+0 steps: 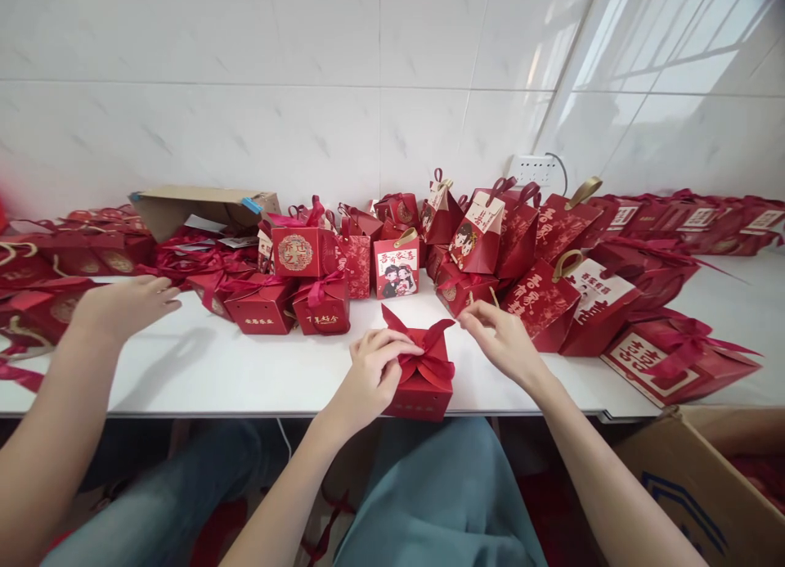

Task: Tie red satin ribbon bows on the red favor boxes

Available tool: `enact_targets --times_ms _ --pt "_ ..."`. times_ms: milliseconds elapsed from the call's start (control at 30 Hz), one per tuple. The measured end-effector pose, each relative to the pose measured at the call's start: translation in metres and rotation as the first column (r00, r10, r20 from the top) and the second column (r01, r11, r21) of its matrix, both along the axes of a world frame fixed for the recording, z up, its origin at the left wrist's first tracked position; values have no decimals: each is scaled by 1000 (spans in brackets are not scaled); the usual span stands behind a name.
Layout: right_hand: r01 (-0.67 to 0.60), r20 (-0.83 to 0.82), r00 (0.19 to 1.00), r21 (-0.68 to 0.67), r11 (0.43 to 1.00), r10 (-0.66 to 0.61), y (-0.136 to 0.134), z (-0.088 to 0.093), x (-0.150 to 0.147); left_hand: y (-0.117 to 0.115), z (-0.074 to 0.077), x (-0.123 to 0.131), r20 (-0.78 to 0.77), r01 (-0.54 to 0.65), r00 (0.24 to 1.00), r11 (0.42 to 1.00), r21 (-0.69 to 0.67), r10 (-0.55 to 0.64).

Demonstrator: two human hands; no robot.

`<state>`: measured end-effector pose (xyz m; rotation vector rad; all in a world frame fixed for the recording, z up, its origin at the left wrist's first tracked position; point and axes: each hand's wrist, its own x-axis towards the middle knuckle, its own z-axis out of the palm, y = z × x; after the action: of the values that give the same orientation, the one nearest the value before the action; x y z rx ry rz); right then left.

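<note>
A white tabletop (245, 383) meets a tiled wall (429, 125). Lower middle, a squarish red box (423, 401) faces the bottom edge. The left hand (373, 366) holds its bow (432, 368); the right hand's (504, 338) grip, I can't tell.

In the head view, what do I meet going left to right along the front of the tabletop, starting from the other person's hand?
Other person's hand, gold-lettered red box, second lettered box, left hand, red box it touches, right hand, box with white label.
</note>
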<state>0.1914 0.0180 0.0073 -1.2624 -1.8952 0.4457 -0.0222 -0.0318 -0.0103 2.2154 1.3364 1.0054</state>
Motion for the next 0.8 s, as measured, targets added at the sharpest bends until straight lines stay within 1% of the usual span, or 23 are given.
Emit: enact_targets --times_ms 100,167,233,300,400,467,567,633,700,800 --pt "-96 57 993 -143 985 105 -30 6 -4 1 -3 0 139 2 990 999 49 -9" --pt "-110 108 985 -196 975 132 -41 5 -10 0 -4 -1 207 -71 977 993 99 49" --pt "-78 129 986 -203 976 106 -45 2 -16 -1 -3 -2 206 -167 969 978 126 139" --pt "-76 108 989 -199 977 99 -45 -1 -20 -3 0 -3 165 -206 969 972 116 185" --pt "-162 -15 987 -225 961 163 -43 -4 -22 -3 5 -5 114 -185 978 981 59 177" --pt "-236 -129 969 -253 938 209 -40 -6 -21 -2 8 -7 95 -183 979 983 3 182" --pt "-313 -260 936 -297 902 239 -36 -9 -19 0 9 -9 84 -198 975 976 -94 206" --pt "-341 -312 919 -321 884 241 -32 -12 -18 2 9 -11 105 -174 976 973 -154 191" --pt "-356 -346 908 -341 870 236 -29 -14 -17 2 9 -13 150 -122 977 972 -202 154" --pt "-371 -379 896 -358 856 230 -27 -16 -16 2 10 -15 211 -74 969 967 -246 128"
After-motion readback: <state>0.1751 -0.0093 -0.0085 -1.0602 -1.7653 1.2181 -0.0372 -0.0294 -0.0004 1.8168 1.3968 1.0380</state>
